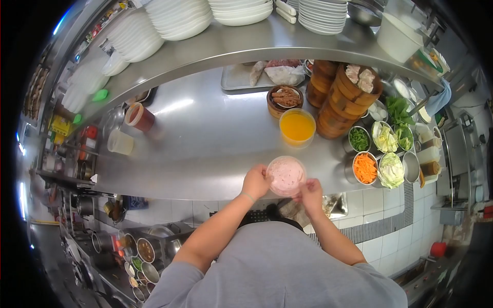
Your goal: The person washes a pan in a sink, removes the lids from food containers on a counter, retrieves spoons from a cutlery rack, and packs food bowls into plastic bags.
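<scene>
A round tub with pale pink contents [286, 176] is at the front edge of the steel counter [205, 149]. My left hand [257, 180] grips the tub's left side. On its lower right rim, my right hand [309, 195] has its fingers pinched together. Just behind the tub stands a clear container of orange-yellow liquid [297, 127]. Behind that, a small bamboo steamer [284, 99] holds brown food.
Stacked bamboo steamers [341, 108] stand at the right, beside metal pots of shredded carrot [365, 168], chopped greens [359, 138] and cabbage [391, 171]. At the left are a red-brown sauce tub [139, 117] and a pale tub [120, 142]. A shelf [221, 55] with plates crosses above.
</scene>
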Tool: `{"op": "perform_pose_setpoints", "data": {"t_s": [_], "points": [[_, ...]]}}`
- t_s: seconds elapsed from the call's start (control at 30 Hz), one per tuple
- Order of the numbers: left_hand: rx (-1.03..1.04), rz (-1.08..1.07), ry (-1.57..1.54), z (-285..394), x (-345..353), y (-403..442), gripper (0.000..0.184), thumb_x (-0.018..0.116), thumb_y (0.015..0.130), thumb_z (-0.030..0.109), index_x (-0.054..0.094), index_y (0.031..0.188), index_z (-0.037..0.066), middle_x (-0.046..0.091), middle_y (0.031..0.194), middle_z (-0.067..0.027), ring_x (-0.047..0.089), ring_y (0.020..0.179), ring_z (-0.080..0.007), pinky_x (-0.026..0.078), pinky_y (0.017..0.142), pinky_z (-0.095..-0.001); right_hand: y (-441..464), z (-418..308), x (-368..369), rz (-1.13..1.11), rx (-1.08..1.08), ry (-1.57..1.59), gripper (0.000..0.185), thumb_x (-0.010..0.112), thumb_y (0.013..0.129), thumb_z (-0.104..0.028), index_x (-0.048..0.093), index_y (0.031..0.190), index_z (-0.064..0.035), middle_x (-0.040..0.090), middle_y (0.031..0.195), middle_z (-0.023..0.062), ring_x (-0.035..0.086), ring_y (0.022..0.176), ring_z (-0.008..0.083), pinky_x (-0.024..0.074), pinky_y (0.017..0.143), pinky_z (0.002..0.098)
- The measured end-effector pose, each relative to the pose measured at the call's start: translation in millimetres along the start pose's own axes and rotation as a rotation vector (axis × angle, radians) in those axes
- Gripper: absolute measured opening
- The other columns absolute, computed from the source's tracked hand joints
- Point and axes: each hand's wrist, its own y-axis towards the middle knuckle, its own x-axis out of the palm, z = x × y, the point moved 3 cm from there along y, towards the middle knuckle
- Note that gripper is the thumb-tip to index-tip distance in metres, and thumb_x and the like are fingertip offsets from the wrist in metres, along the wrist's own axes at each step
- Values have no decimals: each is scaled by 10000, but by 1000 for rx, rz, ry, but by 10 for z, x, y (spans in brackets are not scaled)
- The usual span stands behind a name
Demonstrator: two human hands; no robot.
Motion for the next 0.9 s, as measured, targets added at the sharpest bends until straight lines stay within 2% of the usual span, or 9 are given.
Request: {"op": "perform_pose_setpoints", "data": {"t_s": [0.13,0.2,0.33,0.5,0.7,0.73,0.8,0.87,0.9], "points": [[15,73,-75,-50,39,-44,322,764,786,167,626,1044,33,665,955,-124,661,777,-254,532,741,-367,-65,0,30,-18,51,32,258,591,949,-82,417,1120,2,643,862,145,674,604,202,546,478,274],[-43,56,-413,-176,119,-21,305,765,791,131,623,1043,36,653,930,-85,643,739,-189,530,710,-332,-100,-24,22,-9,86,42,275,590,948,-80,406,1135,3,642,868,148,677,613,207,548,481,277],[-50,58,-262,-178,101,-120,287,753,804,95,621,1052,41,637,936,-49,616,722,-148,523,684,-304,-111,-54,22,-11,43,-47,306,597,941,-76,402,1165,-4,639,865,146,679,629,203,551,495,286],[-77,103,-439,-207,158,-128,309,734,821,79,607,1102,55,611,920,-34,593,734,-115,513,681,-284,-138,-48,-18,6,-121,-210,297,629,923,-70,437,1137,2,637,828,131,672,631,186,546,511,278],[-160,1,-483,-271,115,-108,319,711,840,84,612,1143,56,600,909,-38,587,753,-129,505,706,-280,-102,-118,-33,-9,-112,-139,270,663,909,-103,495,1092,3,640,811,100,665,628,171,538,513,274],[-157,3,-481,-251,67,-82,319,711,840,84,612,1143,56,600,909,-38,587,753,-129,505,706,-280,14,-111,-133,-59,-37,-193,239,662,912,-119,523,1065,1,636,818,88,658,631,160,535,517,268],[-41,-54,-300,-220,26,-29,306,708,843,115,631,1132,48,599,905,-49,598,757,-166,509,723,-301,164,-50,-160,-106,46,-246,212,661,914,-135,552,1038,-2,632,825,76,652,633,149,532,520,262],[-10,-44,-272,-252,58,3,292,712,840,130,637,1108,43,610,894,-54,605,759,-182,512,732,-316,283,-120,-129,-96,-217,-331,183,657,915,-150,589,1006,-7,616,823,56,630,632,125,517,512,251],[26,-30,-243,-252,69,29,280,717,838,145,643,1085,38,621,883,-59,611,761,-199,516,741,-331,322,-133,-129,-95,-220,-334,183,657,915,-150,589,1006,-7,616,823,56,630,632,125,517,512,251]]}}
